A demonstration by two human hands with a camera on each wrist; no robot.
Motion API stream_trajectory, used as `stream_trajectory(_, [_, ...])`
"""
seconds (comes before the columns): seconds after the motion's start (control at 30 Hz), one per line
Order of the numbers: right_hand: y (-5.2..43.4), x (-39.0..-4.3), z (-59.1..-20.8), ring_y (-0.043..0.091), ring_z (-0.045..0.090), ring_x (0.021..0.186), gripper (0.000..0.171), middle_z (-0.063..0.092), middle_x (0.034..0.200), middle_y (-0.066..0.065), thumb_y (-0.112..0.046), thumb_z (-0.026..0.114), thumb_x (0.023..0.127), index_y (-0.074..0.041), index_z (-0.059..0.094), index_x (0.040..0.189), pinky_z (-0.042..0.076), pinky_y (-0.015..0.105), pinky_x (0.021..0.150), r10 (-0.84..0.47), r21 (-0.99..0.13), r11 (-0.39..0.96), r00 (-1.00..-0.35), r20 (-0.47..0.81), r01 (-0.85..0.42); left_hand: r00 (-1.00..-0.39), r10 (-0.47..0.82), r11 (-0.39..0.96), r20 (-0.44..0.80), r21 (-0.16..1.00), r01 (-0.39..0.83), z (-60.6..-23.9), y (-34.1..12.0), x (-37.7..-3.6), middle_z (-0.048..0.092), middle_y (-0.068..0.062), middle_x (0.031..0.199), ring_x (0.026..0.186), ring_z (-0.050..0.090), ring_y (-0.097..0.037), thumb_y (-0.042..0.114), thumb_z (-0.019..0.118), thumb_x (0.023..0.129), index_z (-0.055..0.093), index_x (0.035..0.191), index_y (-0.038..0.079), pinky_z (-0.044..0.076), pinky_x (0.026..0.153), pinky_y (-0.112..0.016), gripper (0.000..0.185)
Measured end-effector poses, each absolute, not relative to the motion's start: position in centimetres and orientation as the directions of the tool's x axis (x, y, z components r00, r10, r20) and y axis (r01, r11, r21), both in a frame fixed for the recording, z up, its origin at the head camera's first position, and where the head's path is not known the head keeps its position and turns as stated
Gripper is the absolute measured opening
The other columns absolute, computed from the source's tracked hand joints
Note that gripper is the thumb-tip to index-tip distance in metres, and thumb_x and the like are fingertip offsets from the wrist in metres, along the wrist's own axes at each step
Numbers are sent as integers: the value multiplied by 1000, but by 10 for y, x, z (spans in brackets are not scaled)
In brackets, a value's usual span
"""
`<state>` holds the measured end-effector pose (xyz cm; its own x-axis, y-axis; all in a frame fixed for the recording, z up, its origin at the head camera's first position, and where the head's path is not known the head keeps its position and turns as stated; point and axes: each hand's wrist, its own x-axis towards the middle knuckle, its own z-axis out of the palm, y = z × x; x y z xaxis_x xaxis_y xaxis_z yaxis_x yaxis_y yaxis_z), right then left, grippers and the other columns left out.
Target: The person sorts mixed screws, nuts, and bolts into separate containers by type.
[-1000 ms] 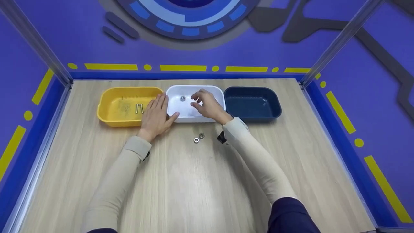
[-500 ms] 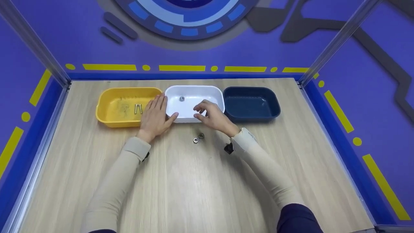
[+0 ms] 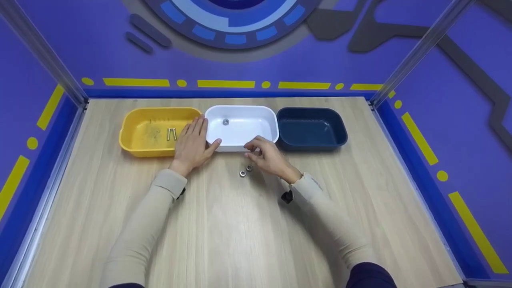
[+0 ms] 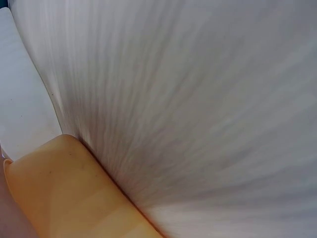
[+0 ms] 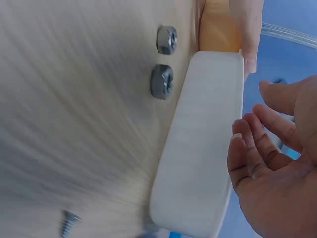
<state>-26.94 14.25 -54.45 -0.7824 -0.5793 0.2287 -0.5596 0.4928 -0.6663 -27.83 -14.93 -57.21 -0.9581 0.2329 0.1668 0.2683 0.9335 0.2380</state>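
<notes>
Mid-frame, two steel nuts (image 3: 249, 168) lie just beside each other on the table (image 3: 224, 232), below the white tub (image 3: 244, 134). The right hand (image 3: 270, 158) is loosely bent above and right of them, thumb apart from the fingers, grasping nothing visible. A clean pickup likely calls for lowering thumb and forefinger onto one nut's flat sides without nudging its neighbour. The left hand (image 3: 192, 146) lies flat, fingers straight, where the yellow tub (image 3: 156, 153) meets the white, which should steady both. The white tub's front wall is the edge to mind: the right fingertips overlap it in the head view. Room looks widest toward the lower middle, between the sleeves (image 3: 132, 232); a screw (image 5: 68, 223) lies lower left in the right wrist view
</notes>
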Motion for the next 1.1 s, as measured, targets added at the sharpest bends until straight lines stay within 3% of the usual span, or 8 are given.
stream_trajectory(0.23, [148,-260,-562,24,71,96,22,73,107,9,-14,76,99,-1,75,118,60,33,76,-567,-645,531,-796,212,-550,-957,234,930,172,246,272,-572,-150,-278,19,-21,177,165,19,-39,70,35,107,23,168,-3,19,136,-53,95])
stream_trajectory(0.53, [152,-252,-578,29,69,95,27,71,110,17,-10,77,99,3,71,122,60,35,82,-577,-725,496,-805,137,-479,-961,232,929,151,257,265,-572,-150,-278,16,-20,178,166,17,-38,70,34,107,20,169,-2,15,136,-53,96])
stream_trajectory(1.1, [155,-255,-593,19,59,87,27,66,101,15,-4,83,90,1,76,116,45,20,74,-571,-782,484,-819,57,-392,-961,230,933,154,244,263,-573,-150,-278,17,-20,178,166,18,-38,72,32,106,19,169,-2,18,136,-53,97])
